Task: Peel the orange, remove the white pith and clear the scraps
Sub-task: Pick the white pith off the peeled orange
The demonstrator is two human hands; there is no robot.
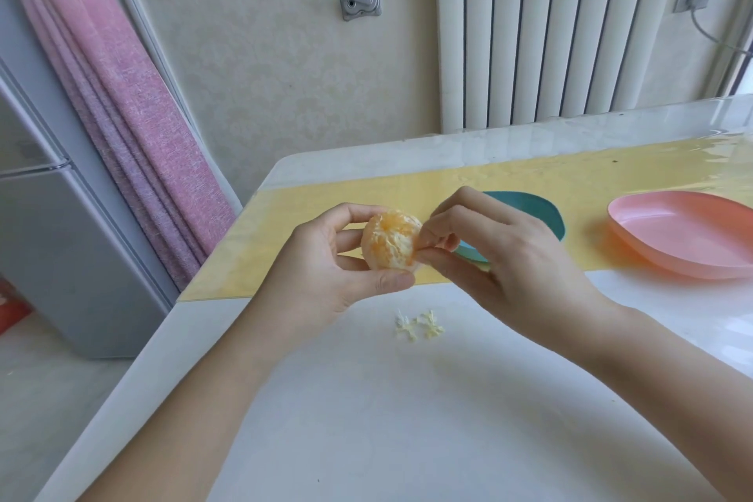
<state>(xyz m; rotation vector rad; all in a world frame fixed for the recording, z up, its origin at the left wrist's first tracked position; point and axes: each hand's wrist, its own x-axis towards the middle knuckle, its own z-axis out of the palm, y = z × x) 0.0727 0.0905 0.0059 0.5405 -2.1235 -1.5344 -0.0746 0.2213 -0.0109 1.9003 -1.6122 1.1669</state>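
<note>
Above the white table (407, 420), the left hand (326, 273) gripped the peeled orange (392, 240), thumb and fingers curled round it; the right hand (501, 257) pinched at the fruit's right side, whether on pith could not be told; a small heap of pith scraps (419, 325) lay below; the right hand hid much of a teal dish (538, 212); a pink dish (684, 236) was cut off at the right edge.
</note>
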